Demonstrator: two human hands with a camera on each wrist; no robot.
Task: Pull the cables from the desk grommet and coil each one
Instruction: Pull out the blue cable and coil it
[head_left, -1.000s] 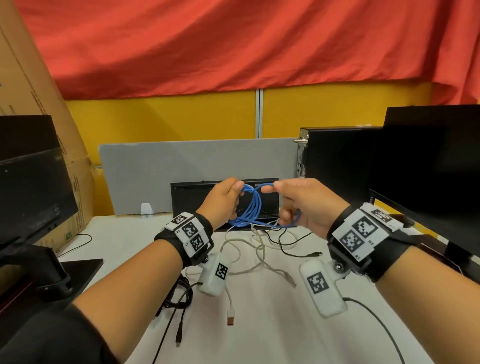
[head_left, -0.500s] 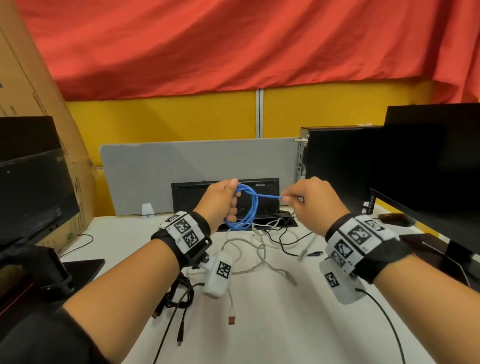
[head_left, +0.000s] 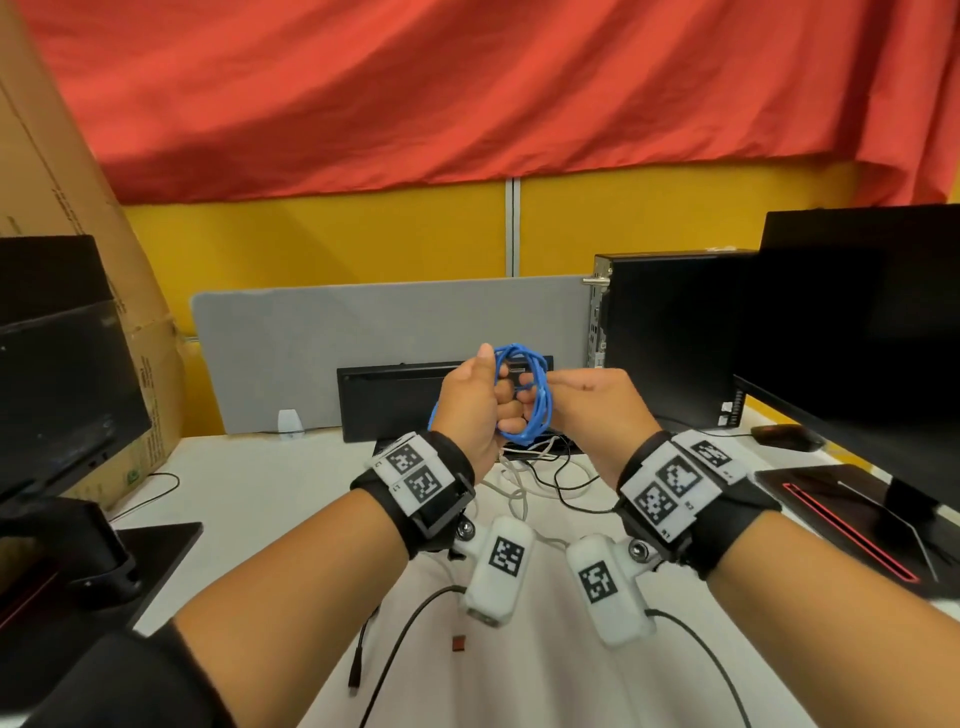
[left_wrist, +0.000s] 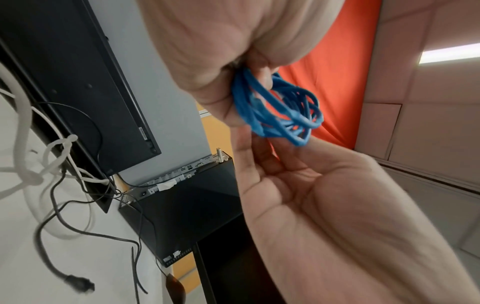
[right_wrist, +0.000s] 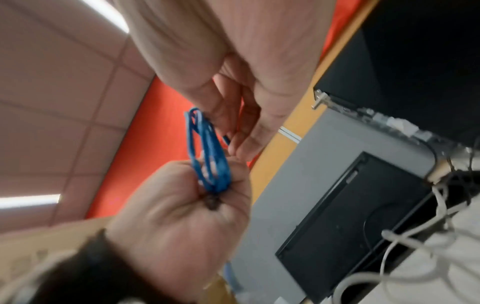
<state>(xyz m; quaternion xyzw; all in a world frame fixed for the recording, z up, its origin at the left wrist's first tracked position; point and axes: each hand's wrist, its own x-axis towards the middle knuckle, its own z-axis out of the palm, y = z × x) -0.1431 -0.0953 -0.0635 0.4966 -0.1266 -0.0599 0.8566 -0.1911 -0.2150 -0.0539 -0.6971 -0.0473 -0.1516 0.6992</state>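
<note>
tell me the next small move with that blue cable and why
Probably tuck the loose end round the loops. The blue cable is already gathered into a coil gripped by the left hand, and the right hand pinches a strand at its side. White cables and black cables lie uncoiled on the desk.

One blue coiled cable (head_left: 521, 397), two hands, two monitors, one desktop computer (head_left: 670, 338) and several loose cables on the tabletop (head_left: 545, 691) are counted.
</note>
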